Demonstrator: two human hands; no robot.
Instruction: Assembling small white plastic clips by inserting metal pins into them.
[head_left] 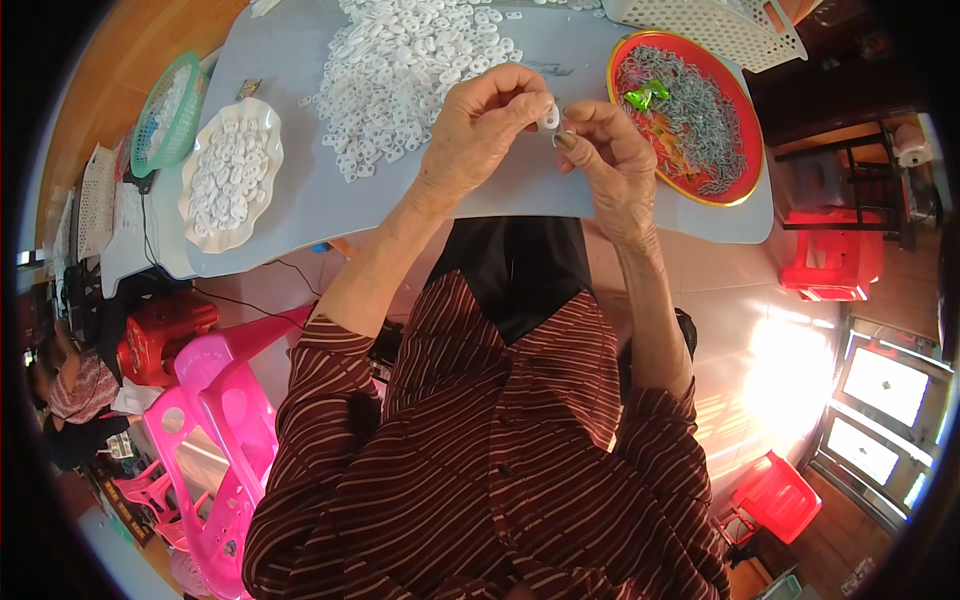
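Observation:
Over the near part of the table, my left hand [475, 130] pinches a small white oval plastic piece [550, 117] with holes in it between thumb and fingertips. My right hand [615, 165] is closed too, thumb against fingers, right beside that piece; what lies in its fingertips is too small to make out. Behind my left hand spreads a big heap of similar white plastic pieces [400, 85]. To the right of my right hand is a red tray [755, 165] with a gold rim, holding many small grey parts [705, 110] and a shiny green wrapper [645, 96].
A white scalloped dish [275, 150] of white pieces stands at the left of the grey table [320, 220], near a green basket [176, 145]. At the back right is a white perforated basket [690, 22]. A pink chair [225, 400] and red stool [830, 265] flank me. Someone [80, 390] is far left.

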